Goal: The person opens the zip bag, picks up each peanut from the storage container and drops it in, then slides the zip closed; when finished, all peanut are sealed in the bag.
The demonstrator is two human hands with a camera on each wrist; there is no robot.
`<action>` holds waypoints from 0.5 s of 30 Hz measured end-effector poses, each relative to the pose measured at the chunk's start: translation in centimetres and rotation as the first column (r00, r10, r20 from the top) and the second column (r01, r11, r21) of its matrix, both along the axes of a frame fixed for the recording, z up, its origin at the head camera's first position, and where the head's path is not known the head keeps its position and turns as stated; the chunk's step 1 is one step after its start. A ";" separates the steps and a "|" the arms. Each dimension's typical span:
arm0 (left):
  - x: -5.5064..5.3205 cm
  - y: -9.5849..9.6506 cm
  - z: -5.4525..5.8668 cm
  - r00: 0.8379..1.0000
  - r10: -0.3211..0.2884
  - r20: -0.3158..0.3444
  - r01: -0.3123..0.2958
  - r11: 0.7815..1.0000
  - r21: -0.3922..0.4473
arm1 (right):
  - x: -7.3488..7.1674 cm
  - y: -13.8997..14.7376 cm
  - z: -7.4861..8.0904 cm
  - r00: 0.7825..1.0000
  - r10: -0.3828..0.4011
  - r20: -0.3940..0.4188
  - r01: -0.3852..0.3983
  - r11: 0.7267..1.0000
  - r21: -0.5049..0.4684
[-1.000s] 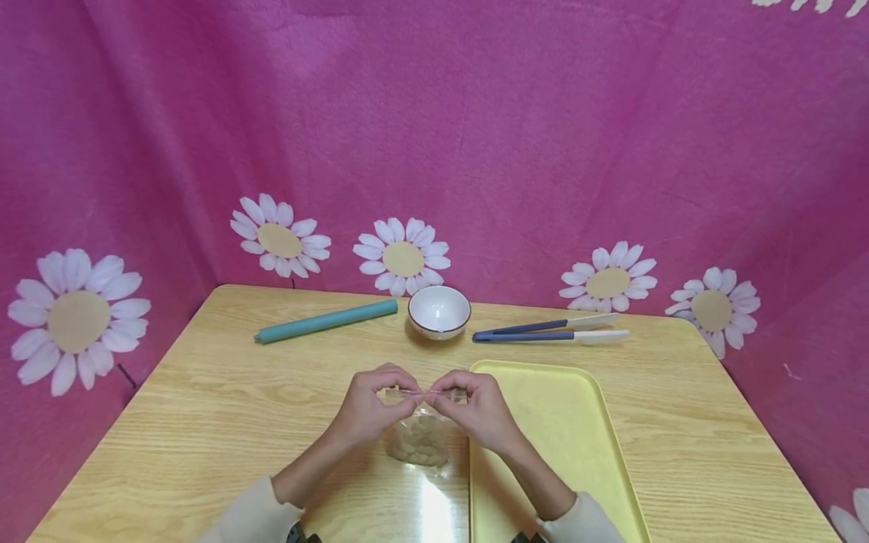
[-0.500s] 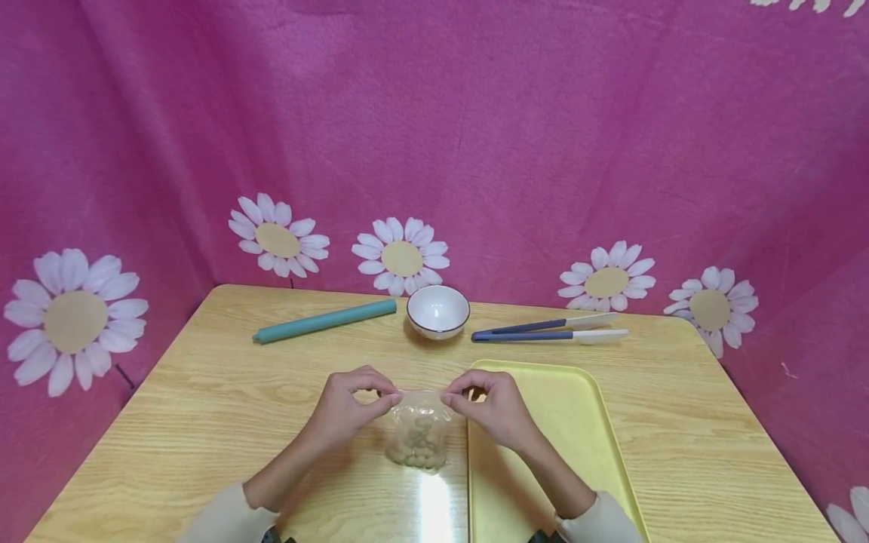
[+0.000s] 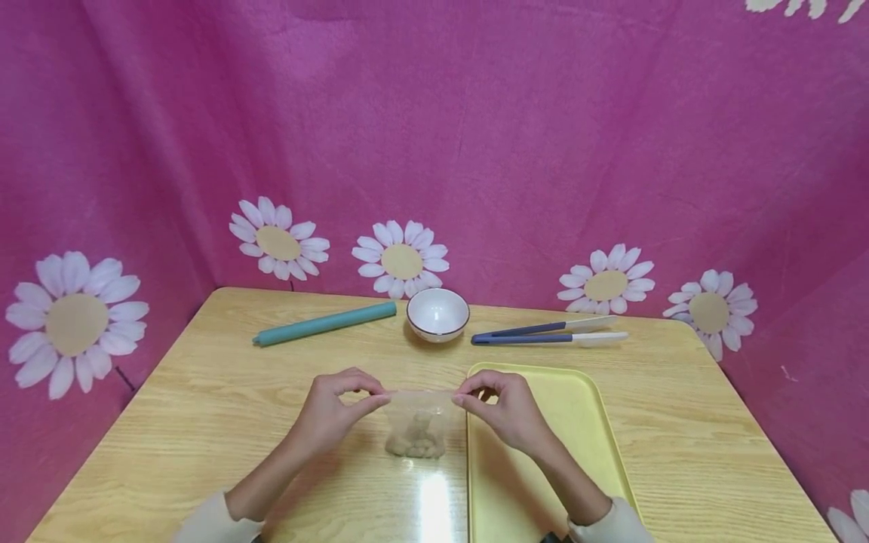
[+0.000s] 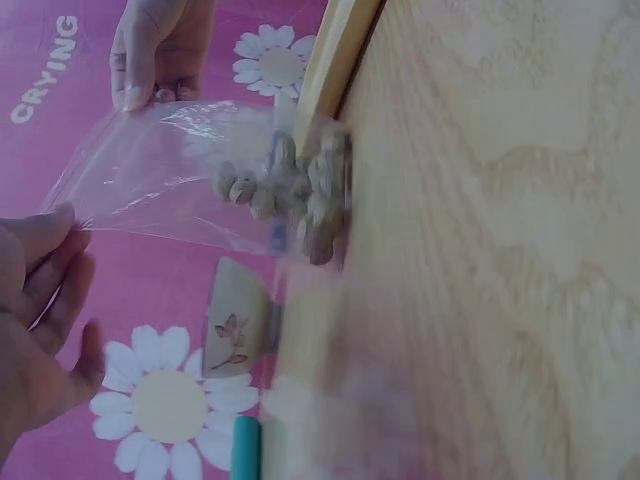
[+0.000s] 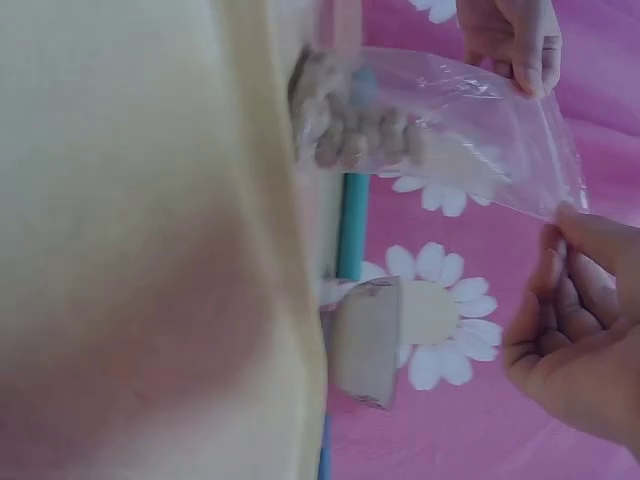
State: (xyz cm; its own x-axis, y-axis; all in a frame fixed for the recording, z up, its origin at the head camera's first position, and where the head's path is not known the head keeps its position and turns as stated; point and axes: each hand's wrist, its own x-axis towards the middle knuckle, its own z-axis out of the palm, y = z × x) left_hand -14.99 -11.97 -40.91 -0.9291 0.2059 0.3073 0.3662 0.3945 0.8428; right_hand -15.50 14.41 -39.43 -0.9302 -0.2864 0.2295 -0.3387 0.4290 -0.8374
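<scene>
A clear plastic zip bag (image 3: 416,411) hangs stretched between both hands over the wooden table. My left hand (image 3: 327,415) pinches its top left corner between thumb and fingertips. At the top right corner my right hand (image 3: 511,411) does the same. Several tan, knobbly nuts (image 4: 300,195), which look like unshelled peanuts, are heaped in the bottom of the bag. Both wrist views show the bag's mouth drawn wide and fairly flat, its lower end close to the tabletop.
A yellow tray (image 3: 536,490) lies under the right forearm. Behind the hands, a white bowl (image 3: 437,313) with a dark rim sits between a teal rod (image 3: 326,324) on the left and blue-and-white tongs (image 3: 543,332) on the right. A pink curtain (image 3: 434,136) backs the table.
The hands started together at the middle of the bag's top edge. They have moved apart to its two corners, spreading the edge out straight between them.
</scene>
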 end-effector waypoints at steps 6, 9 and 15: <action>1.1 -1.2 1.2 0.980 -0.194 -0.039 0.194 0.981 -0.006 | 0.5 0.9 1.9 0.977 0.204 0.065 -0.210 0.974 0.088; 1.3 -1.6 1.7 0.956 -0.286 0.059 0.284 0.958 0.046 | 0.4 1.3 2.7 0.940 0.306 0.151 -0.318 0.946 0.061; -0.2 -1.4 1.0 0.908 -0.297 0.296 0.270 0.954 0.130 | -1.3 1.1 1.8 0.886 0.345 0.310 -0.357 0.934 -0.020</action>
